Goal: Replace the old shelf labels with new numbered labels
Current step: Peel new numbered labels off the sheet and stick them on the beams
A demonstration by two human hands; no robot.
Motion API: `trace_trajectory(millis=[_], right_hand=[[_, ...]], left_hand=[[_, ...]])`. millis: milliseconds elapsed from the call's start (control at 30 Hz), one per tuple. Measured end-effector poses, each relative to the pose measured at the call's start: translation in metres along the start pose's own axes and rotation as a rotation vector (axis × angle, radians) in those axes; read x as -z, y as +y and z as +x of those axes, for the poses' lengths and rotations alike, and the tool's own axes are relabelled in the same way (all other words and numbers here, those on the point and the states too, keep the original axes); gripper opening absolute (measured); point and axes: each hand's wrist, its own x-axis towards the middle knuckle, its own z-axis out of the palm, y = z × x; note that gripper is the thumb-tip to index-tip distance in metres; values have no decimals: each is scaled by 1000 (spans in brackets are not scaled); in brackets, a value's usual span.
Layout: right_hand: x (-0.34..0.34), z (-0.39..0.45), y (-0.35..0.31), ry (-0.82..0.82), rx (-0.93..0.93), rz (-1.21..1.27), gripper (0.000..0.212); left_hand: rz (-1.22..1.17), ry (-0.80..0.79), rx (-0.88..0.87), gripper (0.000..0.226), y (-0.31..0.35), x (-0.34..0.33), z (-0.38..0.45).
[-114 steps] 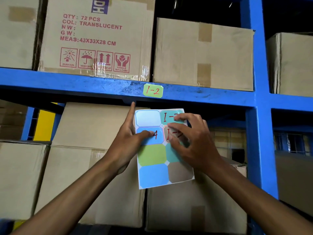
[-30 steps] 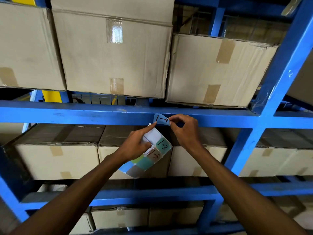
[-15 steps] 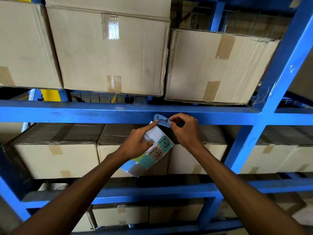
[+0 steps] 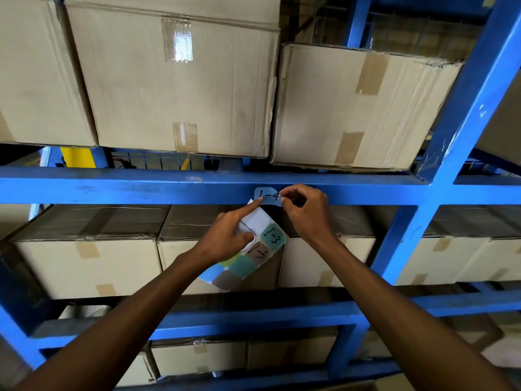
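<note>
A light-blue label marked "1-4" (image 4: 267,195) lies against the front of the blue shelf beam (image 4: 141,185). My right hand (image 4: 306,211) pinches the label's right edge. My left hand (image 4: 229,235) holds the label sheet (image 4: 255,251) below the beam, and its index finger presses on the label's lower left corner. The sheet shows coloured stickers, two of them marked "1-3" and "1-5", and two white blank spots near its top.
Cardboard boxes (image 4: 174,88) fill the shelf above the beam and more boxes (image 4: 84,263) sit on the shelf below. A blue upright post (image 4: 451,153) rises on the right. A lower blue beam (image 4: 253,317) crosses beneath my forearms.
Since 3.8 s ago the view has moved from the beam with the green "1-2" label to a lower beam, and "1-4" has come off the sheet. Over the last second my left index finger has moved up onto the label.
</note>
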Motion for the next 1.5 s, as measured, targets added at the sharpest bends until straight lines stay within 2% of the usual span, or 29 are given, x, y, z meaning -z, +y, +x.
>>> trace_trajectory(millis=[233, 567, 933, 1200, 1333, 1433, 1500], right_hand=[[-2, -1, -1, 36, -13, -8, 8], [-4, -2, -4, 76, 46, -159, 11], [-3, -5, -6, 96, 98, -136, 10], [-4, -4, -7, 104, 48, -145, 13], [-2, -3, -10, 132, 61, -234, 18], [8, 1, -9, 131, -37, -232, 28], [15, 3, -8, 96, -63, -213, 27]], left_hand=[[10, 6, 1, 79, 0, 2, -1], [15, -6, -2, 79, 2, 5, -2], [0, -12, 26, 78, 4, 6, -2], [-7, -14, 39, 80, 4, 7, -2], [5, -18, 43, 79, 4, 8, -3], [6, -19, 33, 78, 4, 11, -4], [-6, -19, 34, 77, 4, 14, -4]])
